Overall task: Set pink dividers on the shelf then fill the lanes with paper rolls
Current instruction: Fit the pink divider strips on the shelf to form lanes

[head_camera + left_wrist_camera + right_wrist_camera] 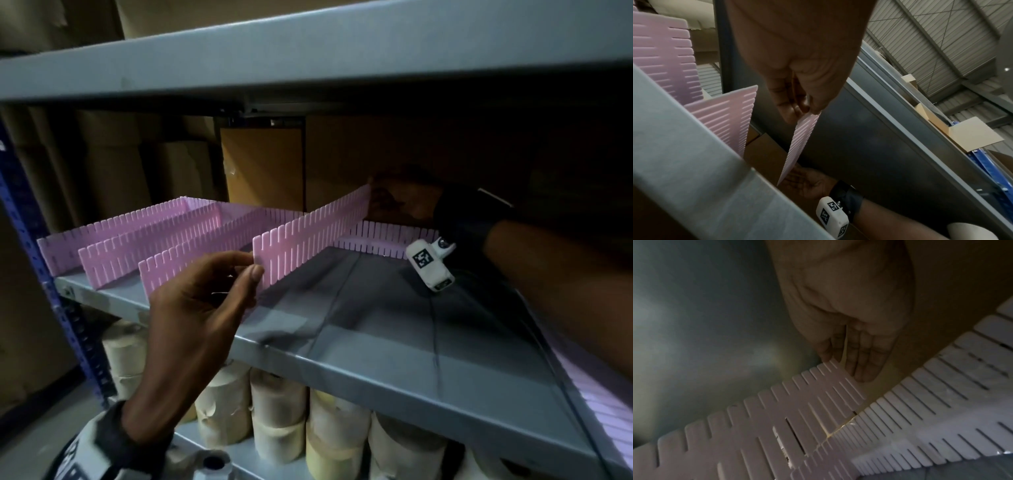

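A long pink slotted divider (pixel 308 233) (pixel 797 146) (pixel 797 402) stands on edge on the grey shelf (pixel 376 325), running front to back. My left hand (pixel 253 269) (pixel 809 112) pinches its near end between thumb and fingers. My right hand (pixel 400 202) (pixel 803 180) (pixel 842 366) reaches deep into the dark back. Its fingers lie straight against the divider's far end, the thumb tip at the top corner. That end meets a cross divider (pixel 387 240) (pixel 920 402) along the back. Paper rolls (pixel 277 411) stand on the shelf below.
Three more pink dividers (pixel 150 240) stand in rows to the left. Another pink strip (pixel 599 404) lies along the right edge. The upper shelf (pixel 308 58) hangs low overhead. A blue upright (pixel 27 222) is at the left, with cardboard boxes (pixel 260 164) behind.
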The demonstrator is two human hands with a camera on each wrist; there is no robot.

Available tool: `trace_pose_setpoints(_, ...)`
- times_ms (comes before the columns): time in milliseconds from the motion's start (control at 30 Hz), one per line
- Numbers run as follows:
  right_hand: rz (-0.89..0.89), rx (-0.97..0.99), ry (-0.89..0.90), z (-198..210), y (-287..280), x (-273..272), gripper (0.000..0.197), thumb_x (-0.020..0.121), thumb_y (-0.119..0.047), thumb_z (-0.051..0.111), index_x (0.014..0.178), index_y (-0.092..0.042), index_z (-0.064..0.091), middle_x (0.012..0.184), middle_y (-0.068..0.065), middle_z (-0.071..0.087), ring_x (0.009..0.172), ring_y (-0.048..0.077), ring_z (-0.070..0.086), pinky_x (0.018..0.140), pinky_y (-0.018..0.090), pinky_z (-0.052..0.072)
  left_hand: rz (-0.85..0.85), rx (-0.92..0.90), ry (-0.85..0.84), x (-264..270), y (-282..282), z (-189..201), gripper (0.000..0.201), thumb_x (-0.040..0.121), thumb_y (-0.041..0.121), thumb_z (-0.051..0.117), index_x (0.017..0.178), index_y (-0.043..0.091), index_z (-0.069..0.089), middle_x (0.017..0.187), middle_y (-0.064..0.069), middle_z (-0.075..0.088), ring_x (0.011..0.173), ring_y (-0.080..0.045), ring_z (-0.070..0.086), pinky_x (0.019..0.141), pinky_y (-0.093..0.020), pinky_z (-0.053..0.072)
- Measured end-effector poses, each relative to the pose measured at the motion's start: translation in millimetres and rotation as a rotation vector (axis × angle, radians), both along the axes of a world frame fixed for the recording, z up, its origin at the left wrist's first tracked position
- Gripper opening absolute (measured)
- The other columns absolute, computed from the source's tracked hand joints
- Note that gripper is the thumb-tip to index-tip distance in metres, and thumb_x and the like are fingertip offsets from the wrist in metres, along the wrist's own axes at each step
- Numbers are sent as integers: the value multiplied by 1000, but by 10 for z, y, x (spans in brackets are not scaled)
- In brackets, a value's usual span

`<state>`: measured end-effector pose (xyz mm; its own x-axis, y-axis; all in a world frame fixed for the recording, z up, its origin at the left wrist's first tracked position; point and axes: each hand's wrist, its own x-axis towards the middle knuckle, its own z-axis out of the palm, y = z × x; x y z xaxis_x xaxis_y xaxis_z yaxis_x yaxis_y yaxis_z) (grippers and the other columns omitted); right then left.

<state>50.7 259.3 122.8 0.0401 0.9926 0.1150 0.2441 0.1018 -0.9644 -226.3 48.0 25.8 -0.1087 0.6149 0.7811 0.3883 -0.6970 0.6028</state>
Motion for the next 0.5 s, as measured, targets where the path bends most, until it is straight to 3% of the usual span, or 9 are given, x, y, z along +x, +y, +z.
trace_pose_setpoints(100,24,-24,28,-26,110,32,18,91,-17,67,106,-8,67,106,12,72,99,26,70,91,42,57,17,-9,18,32,17,-5,17,86,19,69,102,20,70,82,4,74,70,-11,72,65,-14,57)
trace_pose_setpoints(233,65,-85,58,-56,211,50,16,90,-20,69,100,-8,66,94,10,72,90,24,71,87,42,58,22,-5,0,57,47,-3,15,85,22,68,100,27,69,78,4,74,71,-11,72,65,-12,56)
trace_pose_setpoints(300,83,-109,57,-66,248,61,17,90,-21,68,101,-7,66,97,10,72,90,24,71,86,39,59,24,-10,2,55,63,-18,16,86,22,69,101,28,70,88,7,75,72,-10,73,66,-12,56)
trace_pose_setpoints(400,103,-135,92,-64,297,77,31,92,-20,67,118,-3,63,112,13,69,104,28,68,96,42,55,36,-9,14,35,81,-50,20,87,18,71,103,30,71,90,7,76,71,-11,73,66,-15,58)
trace_pose_setpoints(500,103,-126,111,-56,317,86,20,91,-17,67,108,-6,65,109,13,70,103,28,68,95,43,55,60,7,29,30,74,-43,21,87,19,71,104,31,70,91,9,76,71,-9,73,66,-14,57)
